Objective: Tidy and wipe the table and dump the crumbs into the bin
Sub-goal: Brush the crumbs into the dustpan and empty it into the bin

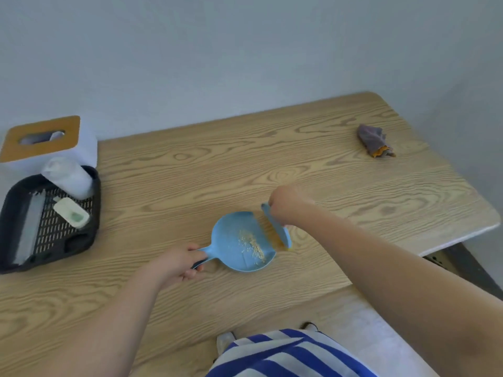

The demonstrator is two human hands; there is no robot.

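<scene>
Head view: crumbs [251, 244] in dustpan [239, 240], just beyond L hand [181, 263] grip.

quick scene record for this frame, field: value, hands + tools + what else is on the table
left hand: grips dustpan handle
right hand: holds brush at the pan's edge
crumbs: in the pan
cloth: crumpled, far right of table
black tray: left edge, holds small items
bin: not visible
</scene>
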